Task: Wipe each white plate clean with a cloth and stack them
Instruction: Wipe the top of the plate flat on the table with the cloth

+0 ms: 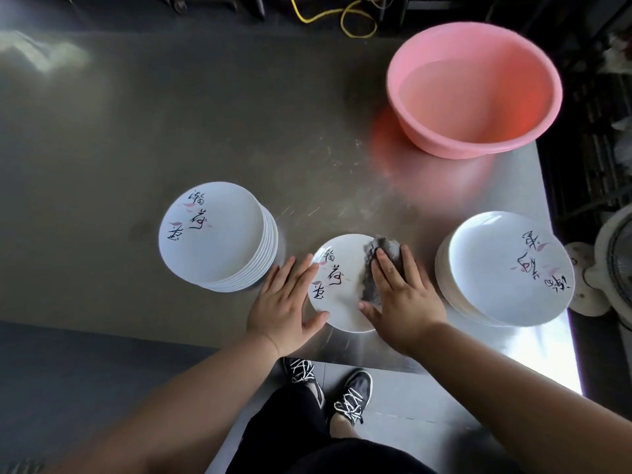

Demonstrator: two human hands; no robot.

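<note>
The steel table (212,131) carries a pink basin (475,90), 2 plate stacks, left (212,234) and right (506,271), and 1 single plate (338,285) between them near the front edge. The left hand (284,302), fingers straight and spread, steadies the plate's rim; the right hand (400,289), fingers flat, presses the grey cloth (372,265) onto its right half. Recommended: keep the rim braced and sweep the cloth across the lettered left half before stacking.
</note>
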